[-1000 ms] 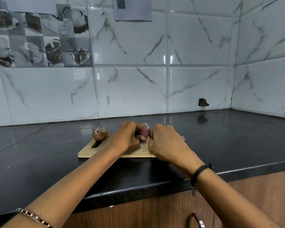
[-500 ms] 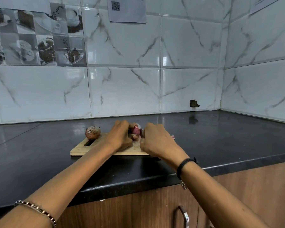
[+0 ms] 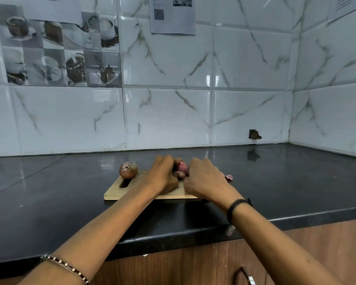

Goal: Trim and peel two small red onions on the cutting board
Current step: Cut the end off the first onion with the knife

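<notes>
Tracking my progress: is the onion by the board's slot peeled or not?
Unpeeled: the onion on the cutting board shows dry brownish skin.

Pink-red onion [image 3: 181, 166], brown-skinned onion [image 3: 128, 170], pale wooden board [image 3: 119, 191], glossy black counter [image 3: 49, 192].

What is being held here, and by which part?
One red onion: the left hand grips its left side, the right hand its right side. The fingertips themselves are hidden.

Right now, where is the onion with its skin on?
In the head view, the unpeeled onion sits on the cutting board, far left corner, apart from the left hand.
</notes>
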Motion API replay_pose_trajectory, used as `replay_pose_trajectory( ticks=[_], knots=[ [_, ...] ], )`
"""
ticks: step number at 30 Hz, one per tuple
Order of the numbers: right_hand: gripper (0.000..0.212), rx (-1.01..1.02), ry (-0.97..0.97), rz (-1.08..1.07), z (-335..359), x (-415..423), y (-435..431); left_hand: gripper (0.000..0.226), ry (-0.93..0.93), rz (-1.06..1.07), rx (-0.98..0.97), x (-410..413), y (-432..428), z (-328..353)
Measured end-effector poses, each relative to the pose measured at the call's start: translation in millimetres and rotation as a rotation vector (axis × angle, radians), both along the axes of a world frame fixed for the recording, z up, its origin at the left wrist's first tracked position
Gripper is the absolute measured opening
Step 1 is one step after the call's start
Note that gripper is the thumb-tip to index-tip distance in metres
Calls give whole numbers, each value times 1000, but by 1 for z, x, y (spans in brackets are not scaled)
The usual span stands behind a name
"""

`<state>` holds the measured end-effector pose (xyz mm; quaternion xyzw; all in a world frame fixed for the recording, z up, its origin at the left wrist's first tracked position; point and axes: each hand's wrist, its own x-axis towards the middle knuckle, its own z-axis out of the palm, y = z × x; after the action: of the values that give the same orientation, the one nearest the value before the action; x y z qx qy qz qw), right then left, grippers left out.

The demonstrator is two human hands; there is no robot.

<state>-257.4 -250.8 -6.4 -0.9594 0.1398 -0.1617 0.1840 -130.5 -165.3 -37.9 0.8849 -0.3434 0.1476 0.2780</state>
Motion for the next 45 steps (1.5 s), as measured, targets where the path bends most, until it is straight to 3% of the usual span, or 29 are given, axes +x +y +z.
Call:
replay_pose_trajectory(
  ticks=[3,11,21,25,29,36,45],
  knots=[
    [25,0,4,-2,-1,-6,-10,24,26,-16,-74,2,-1,-1],
    [29,-42,-30,-102,-11,-35,-44,50,128,-120,-115,-2,15,8],
    [36,14,-196,-139,-12,-54,-57,53,238,-225,-309,3,21,5],
    [36,11,-163,-131,-14,-48,-56,61,272,-272,-307,7,20,3],
    [33,-125,-99,-215,-22,-44,-56,53,236,-267,-265,10,19,2],
    [29,-132,-88,-175,-29,-39,-53,47,225,-245,-213,12,17,2],
    [32,84,-131,-24,-26,-45,-68,43,248,-228,-190,15,15,1]
  ],
)
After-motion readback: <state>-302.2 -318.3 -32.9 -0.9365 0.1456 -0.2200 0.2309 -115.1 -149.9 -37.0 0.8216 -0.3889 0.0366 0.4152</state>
